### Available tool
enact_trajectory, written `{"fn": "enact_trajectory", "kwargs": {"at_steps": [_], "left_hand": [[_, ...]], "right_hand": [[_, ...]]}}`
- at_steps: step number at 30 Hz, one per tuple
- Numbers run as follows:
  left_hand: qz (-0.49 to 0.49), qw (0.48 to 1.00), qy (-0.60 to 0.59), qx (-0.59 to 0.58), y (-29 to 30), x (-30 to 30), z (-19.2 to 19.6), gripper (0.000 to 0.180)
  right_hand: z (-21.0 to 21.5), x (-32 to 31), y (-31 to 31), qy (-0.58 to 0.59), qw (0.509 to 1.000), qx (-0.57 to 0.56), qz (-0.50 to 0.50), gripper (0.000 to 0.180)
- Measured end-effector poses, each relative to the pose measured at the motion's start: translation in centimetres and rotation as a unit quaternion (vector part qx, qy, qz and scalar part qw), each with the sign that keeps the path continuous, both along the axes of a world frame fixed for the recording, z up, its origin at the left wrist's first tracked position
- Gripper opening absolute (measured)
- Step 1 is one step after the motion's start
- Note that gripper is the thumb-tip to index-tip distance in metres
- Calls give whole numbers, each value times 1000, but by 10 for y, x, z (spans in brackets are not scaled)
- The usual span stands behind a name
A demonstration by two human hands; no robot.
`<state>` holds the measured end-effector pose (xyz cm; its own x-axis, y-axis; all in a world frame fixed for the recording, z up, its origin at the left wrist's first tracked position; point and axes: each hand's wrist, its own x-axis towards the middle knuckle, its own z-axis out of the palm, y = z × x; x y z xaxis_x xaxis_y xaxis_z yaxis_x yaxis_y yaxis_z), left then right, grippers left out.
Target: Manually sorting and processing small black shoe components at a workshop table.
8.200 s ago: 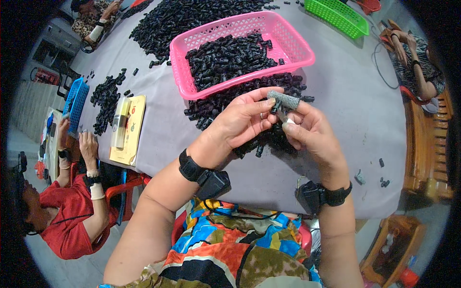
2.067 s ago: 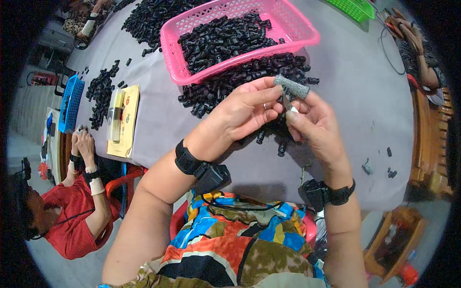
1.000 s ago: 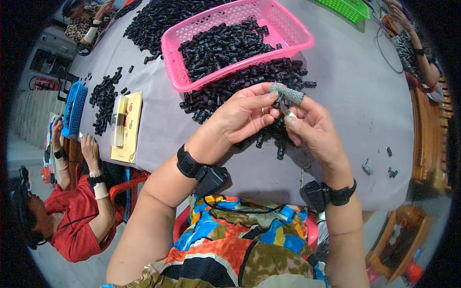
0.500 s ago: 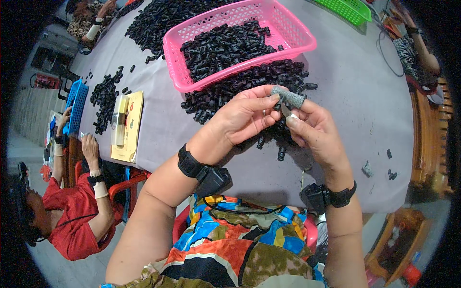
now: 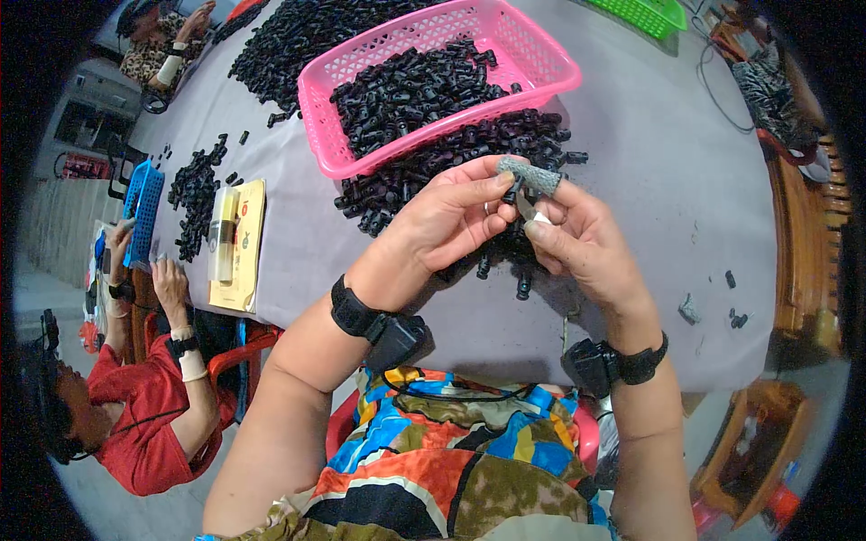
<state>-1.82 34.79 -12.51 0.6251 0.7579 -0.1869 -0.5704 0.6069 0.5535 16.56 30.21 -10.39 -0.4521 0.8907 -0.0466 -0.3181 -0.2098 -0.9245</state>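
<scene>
My left hand pinches a small black plastic part between thumb and fingertips. A grey textured sleeve covers the index finger of my right hand, which reaches over to the part. Between that hand's thumb and fingers is a small knife, its short blade up against the black part; most of its handle is hidden. Just beyond my hands, a heap of similar black parts spreads over the table, partly under a pink plastic basket that holds many more.
Another large black heap lies at the far left. Nearer left are a smaller pile and a yellow booklet bearing a clear tube. Scraps lie right. A person in red sits left beside a blue basket.
My view has shifted slightly, so the basket and hands sit a little further left. My right index finger tilts differently over the part, and more of the part shows beside the blade.
</scene>
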Motion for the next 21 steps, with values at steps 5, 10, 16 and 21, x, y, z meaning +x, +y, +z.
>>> {"fn": "enact_trajectory", "kwargs": {"at_steps": [5, 10, 16, 21], "left_hand": [[3, 1000, 3, 3, -1, 0, 4, 18], [0, 1000, 7, 7, 0, -1, 2, 18], [-9, 1000, 11, 15, -2, 0, -1, 22], [-17, 1000, -9, 13, -1, -1, -6, 25]], "right_hand": [[1, -2, -1, -21, 1000, 10, -8, 48], [1, -1, 0, -17, 1000, 8, -7, 47], [-5, 3, 5, -66, 997, -3, -28, 44], [-2, 2, 4, -28, 1000, -6, -13, 45]]}}
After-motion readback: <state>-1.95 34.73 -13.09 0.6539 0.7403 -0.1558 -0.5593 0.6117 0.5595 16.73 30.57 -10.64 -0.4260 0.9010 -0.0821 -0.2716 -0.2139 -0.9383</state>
